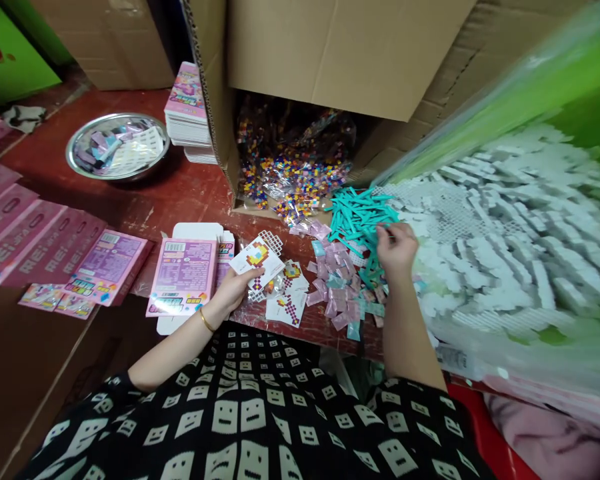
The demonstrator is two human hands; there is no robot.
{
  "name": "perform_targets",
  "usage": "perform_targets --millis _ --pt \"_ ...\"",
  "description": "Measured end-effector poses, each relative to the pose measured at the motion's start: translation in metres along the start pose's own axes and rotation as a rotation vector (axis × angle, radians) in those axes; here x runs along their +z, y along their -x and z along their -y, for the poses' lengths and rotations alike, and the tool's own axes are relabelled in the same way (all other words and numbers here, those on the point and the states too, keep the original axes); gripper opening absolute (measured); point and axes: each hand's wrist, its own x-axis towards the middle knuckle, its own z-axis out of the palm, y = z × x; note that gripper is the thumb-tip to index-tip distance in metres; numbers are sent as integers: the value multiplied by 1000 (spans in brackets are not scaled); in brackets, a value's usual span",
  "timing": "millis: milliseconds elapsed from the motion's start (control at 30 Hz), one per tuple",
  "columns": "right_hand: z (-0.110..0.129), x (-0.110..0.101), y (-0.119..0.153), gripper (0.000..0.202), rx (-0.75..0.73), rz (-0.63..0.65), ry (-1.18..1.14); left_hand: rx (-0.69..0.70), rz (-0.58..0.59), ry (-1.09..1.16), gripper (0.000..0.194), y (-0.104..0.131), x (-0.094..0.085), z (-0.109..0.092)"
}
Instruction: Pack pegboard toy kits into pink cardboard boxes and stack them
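Note:
My left hand (240,288) is closed on a pattern card (257,259) printed with a yellow pixel design. White grid boards (271,243) and a small clear bag of beads stick out around the card in the same grip. More pattern cards (286,308) lie on the table beside it. At the right edge of a heap of teal plastic sticks (363,212), my right hand (397,250) has its fingers pinched together; what they hold, if anything, is hidden. Below that hand, small pink and teal sachets (337,280) are spread out.
An open carton (340,53) holds bags of coloured beads (300,167). White grid boards fill a large clear bag (505,233) at right. Pink boxes (183,273) lie and stand at left, near a metal bowl (80,167) and a card stack (187,110).

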Motion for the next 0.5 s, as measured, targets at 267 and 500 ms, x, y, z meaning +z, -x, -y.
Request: perform_targets --millis 267,500 --pt "172 47 108 31 -718 75 -423 145 -75 107 40 -2 17 10" --pt "192 63 123 28 -732 76 -747 304 -75 23 54 3 -1 2"
